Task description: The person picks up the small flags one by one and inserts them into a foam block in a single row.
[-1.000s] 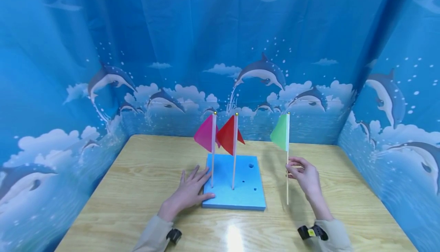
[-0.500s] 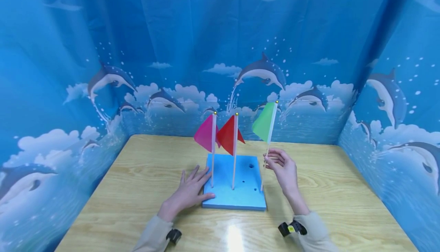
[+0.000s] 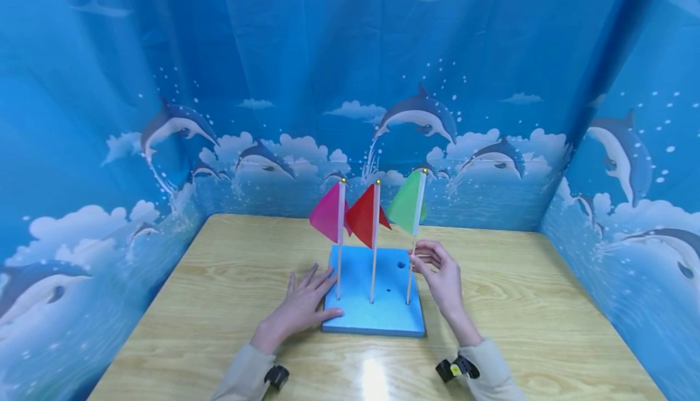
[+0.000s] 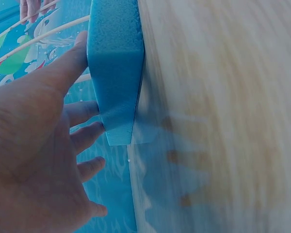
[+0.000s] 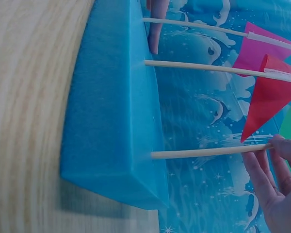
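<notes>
The right hand (image 3: 442, 274), pinching the green flag (image 3: 407, 209) by its stick, has carried it from off to the side into the blue foam block (image 3: 377, 322) beside the red flag (image 3: 365, 215), while the left hand (image 3: 299, 307), fingers spread, steadies the block's edge on the desk (image 3: 219, 304).

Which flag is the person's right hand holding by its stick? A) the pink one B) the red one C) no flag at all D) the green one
D: the right hand pinches the stick of the green flag, whose lower end meets the blue foam block; the pink flag and red flag stand untouched.
</notes>
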A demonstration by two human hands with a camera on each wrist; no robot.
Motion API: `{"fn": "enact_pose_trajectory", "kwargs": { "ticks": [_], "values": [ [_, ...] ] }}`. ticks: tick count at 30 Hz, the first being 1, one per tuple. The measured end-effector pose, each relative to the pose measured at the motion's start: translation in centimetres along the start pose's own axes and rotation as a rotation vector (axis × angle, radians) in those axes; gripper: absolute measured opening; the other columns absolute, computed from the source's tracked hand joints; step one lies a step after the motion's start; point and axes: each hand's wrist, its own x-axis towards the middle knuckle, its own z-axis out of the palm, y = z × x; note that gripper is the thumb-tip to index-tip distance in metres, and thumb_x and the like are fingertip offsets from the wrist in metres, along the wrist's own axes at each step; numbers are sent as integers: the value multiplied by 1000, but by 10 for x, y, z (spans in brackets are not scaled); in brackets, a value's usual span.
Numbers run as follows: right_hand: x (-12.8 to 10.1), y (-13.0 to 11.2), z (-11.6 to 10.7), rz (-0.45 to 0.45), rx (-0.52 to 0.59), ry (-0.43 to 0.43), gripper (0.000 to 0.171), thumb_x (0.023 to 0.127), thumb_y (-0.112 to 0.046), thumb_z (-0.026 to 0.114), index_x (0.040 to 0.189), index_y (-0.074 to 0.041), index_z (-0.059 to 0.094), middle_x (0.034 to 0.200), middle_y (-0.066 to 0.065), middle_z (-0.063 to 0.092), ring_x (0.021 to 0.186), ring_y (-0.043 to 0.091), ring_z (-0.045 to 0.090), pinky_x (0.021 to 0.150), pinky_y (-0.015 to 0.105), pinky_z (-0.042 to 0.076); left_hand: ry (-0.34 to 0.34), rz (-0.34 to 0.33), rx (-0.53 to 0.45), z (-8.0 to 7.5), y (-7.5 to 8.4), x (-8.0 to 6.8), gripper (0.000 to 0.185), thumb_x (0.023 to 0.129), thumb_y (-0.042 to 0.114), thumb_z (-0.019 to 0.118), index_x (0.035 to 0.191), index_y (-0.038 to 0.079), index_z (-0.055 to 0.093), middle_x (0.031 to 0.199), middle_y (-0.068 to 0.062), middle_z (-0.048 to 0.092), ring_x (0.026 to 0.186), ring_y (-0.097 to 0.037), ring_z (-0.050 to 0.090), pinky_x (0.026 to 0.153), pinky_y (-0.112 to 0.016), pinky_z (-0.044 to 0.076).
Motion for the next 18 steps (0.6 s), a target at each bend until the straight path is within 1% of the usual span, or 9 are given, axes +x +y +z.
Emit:
{"fn": "enact_pose_trajectory", "kwargs": {
  "ticks": [6, 11, 16, 18],
  "values": [
    [-6, 1, 0, 4, -27, -17, 26, 90, 2, 74, 115, 6, 65, 104, 28, 71, 81, 9, 71, 73, 30, 63, 4, 8, -7, -1, -1, -1, 83, 90, 58, 69, 157, 17, 40, 165, -6, 31, 154, -41, 13, 116, -75, 0],
    [-11, 2, 2, 10, -42, -20, 25, 89, 3, 73, 113, 4, 65, 103, 26, 71, 82, 11, 71, 73, 30, 63, 14, 9, -4, -1, -1, -3, 83, 90, 58, 69, 157, 17, 41, 165, -6, 32, 154, -42, 14, 116, -75, 1],
    [-16, 9, 3, 32, -53, -28, 23, 90, 0, 74, 111, 4, 66, 101, 25, 70, 81, 10, 70, 73, 31, 63, 10, 5, -4, -1, -2, -3, 84, 89, 58, 69, 157, 17, 40, 165, -6, 31, 154, -41, 13, 116, -75, 1],
    [-17, 11, 2, 28, -56, -27, 22, 90, -2, 75, 110, 3, 66, 101, 24, 71, 81, 10, 70, 73, 31, 63, 9, 3, -3, -1, -1, -3, 84, 89, 58, 69, 157, 18, 40, 166, -5, 31, 154, -41, 13, 116, -75, 0]
  ]
}}
